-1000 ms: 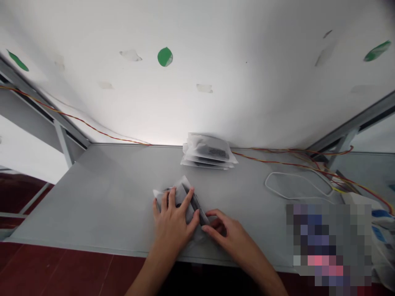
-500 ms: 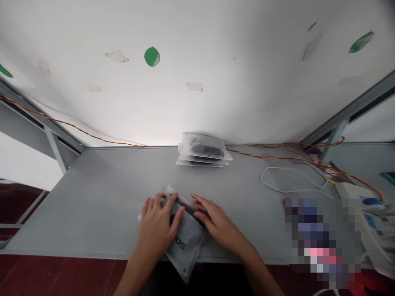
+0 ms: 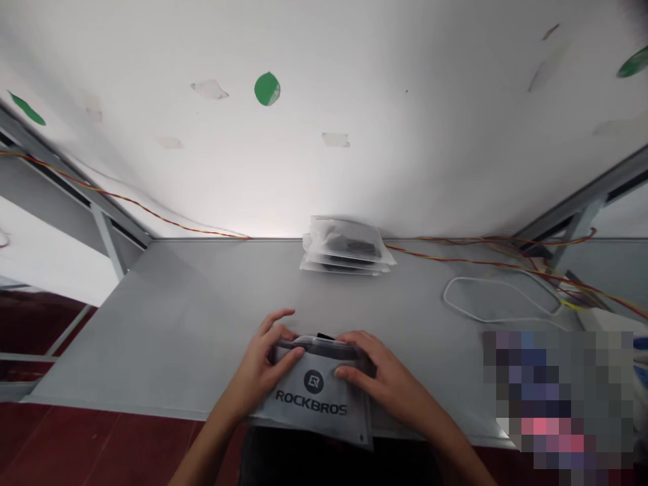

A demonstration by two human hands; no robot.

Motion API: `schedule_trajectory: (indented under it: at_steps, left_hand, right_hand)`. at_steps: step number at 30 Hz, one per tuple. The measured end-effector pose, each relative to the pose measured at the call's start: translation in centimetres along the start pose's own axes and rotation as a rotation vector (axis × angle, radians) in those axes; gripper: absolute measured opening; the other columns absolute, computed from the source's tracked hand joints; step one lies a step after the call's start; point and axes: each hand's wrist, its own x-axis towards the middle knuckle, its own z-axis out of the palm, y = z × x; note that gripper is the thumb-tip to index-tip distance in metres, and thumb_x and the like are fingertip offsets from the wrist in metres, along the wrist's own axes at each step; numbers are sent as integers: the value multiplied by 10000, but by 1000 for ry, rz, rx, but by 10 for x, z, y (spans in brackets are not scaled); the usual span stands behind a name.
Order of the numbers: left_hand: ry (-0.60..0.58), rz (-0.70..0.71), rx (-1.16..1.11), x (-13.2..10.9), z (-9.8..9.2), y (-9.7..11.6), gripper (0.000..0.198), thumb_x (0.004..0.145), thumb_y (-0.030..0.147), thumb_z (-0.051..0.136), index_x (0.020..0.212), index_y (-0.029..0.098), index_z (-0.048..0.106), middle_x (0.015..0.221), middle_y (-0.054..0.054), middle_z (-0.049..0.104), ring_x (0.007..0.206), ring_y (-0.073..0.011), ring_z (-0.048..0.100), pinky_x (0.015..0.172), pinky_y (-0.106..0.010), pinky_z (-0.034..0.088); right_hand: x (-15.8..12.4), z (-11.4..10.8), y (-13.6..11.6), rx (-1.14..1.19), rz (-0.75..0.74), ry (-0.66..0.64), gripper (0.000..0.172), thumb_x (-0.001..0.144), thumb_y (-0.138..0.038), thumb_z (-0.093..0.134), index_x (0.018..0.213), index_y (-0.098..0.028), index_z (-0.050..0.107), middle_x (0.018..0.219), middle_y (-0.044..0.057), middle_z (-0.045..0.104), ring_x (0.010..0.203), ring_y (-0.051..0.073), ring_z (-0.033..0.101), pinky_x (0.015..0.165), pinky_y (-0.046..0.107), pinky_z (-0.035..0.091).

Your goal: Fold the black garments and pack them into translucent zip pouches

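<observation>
1. Left hand (image 3: 263,361) clamped on the left end of the frosted ROCKBROS pouch (image 3: 316,398), thumb on the printed face, fingers curled behind the top edge
2. Right hand (image 3: 382,378) clamped likewise on the right end, thumb in front, fingers over the top
3. Pouch at the near edge of the grey table (image 3: 192,317), logo facing up, lower edge overhanging the table edge, a dark item (image 3: 324,344) showing along its mouth
4. Judged mid-way: item apparently inside, mouth probably not yet sealed
5. Stack of filled pouches (image 3: 347,246) against the back wall, well apart; white cable (image 3: 486,304) to the right
</observation>
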Motion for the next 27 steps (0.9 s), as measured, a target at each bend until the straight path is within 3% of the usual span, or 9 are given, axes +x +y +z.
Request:
schedule_trajectory:
  at_steps: [4,7,9,12,16,21,24,27]
  left_hand:
    - [101,-64,-332,-10,19,-4,259,915,357,762,857,209,558,1438,-125,634,1281,-307,655,1048,-449,539]
    - [88,-169,-480,-21,25,-3,296,867,382,819,904,216,576,1480,-107,622,1167,-288,723,985,-427,577]
    - [19,-206,-437,-25,21,0,316,844,392,840,1069,245,674,1439,-91,665,1252,-301,680,1062,-439,535]
    - [-187,-289,-342,-23,10,5,480,822,412,855,1274,296,738,1424,-68,690,1354,-314,612,1171,-442,445]
    - [-336,-387,-364,-15,5,11,288,822,461,841,1023,255,843,1280,-72,770,1253,-317,680,1041,-378,525]
    - [-280,-387,-294,-15,16,8,300,857,498,783,831,202,822,990,-70,819,1006,-264,729,809,-297,522]
    - [-209,-391,-185,-17,23,2,407,890,548,714,739,172,751,771,-39,745,689,-170,617,589,-254,395]
    - [-133,-353,-109,-17,26,-1,495,942,563,623,638,173,636,594,15,561,581,-125,452,544,-249,289]
  right_hand:
    - [2,-7,6,164,61,-75,405,898,-544,743,1226,-307,747,1207,45,751,1085,270,689,942,383,545]
    - [5,-11,14,212,36,-118,396,817,-561,826,1110,-294,810,1190,63,772,1120,283,694,983,400,531]
    - [7,-14,18,218,15,-138,332,785,-564,856,972,-289,845,1129,69,789,1078,279,709,961,406,535]
    - [7,-18,20,213,-16,-104,265,782,-550,868,842,-292,853,1007,65,805,965,256,726,883,388,547]
    - [6,-22,19,183,-100,-112,196,844,-494,839,839,-298,854,941,50,807,908,235,721,839,357,528]
    - [5,-31,19,-17,-178,-146,289,963,-475,701,794,-261,799,801,34,709,870,223,627,794,334,481]
    - [6,-33,19,-197,-181,-155,361,1022,-460,585,790,-235,747,803,41,670,843,223,597,811,354,462]
    - [8,-32,15,-314,-169,-168,380,1053,-443,520,812,-227,719,797,41,679,834,226,602,907,405,452]
